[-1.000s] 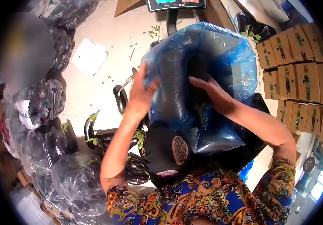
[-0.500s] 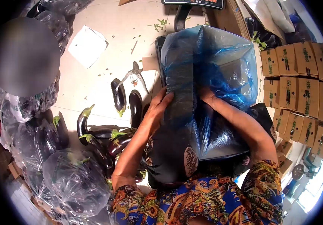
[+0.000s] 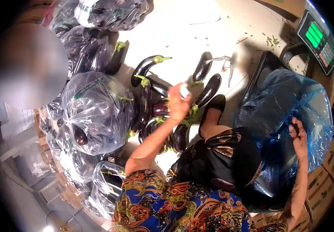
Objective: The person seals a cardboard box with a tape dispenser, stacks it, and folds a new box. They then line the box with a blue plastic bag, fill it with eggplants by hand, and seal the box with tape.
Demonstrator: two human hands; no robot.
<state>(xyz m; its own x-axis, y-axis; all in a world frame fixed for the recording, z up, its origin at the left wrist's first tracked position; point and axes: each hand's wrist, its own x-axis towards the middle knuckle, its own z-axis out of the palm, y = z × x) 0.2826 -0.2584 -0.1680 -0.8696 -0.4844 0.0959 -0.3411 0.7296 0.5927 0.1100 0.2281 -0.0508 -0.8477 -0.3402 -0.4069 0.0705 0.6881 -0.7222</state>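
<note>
My left hand (image 3: 179, 103) is over loose eggplants on the floor, its thumb and fingers apart around a bright gap. Just under it lies a reddish-purple eggplant (image 3: 160, 108), partly covered by the hand. Dark eggplants with green stems, such as a long one (image 3: 145, 101) and a curved one (image 3: 145, 68), lie around it. On the right, my right hand (image 3: 298, 137) rests at the blue plastic bag (image 3: 267, 91) with its fingers apart, nothing visible in them. The bag lines a dark crate (image 3: 265, 62), and its folds hide what is inside.
Clear bags of eggplants (image 3: 97, 112) stand along the left, beside a person whose head is blurred out. Pruning shears (image 3: 228, 65) lie beyond the loose eggplants. A digital scale display (image 3: 317, 40) is at upper right; cardboard boxes (image 3: 323, 181) are stacked at lower right.
My view has turned left. My left hand has left the blue bag's edge and moved over the eggplants. My right hand stays at the bag, now nearer its outer right side.
</note>
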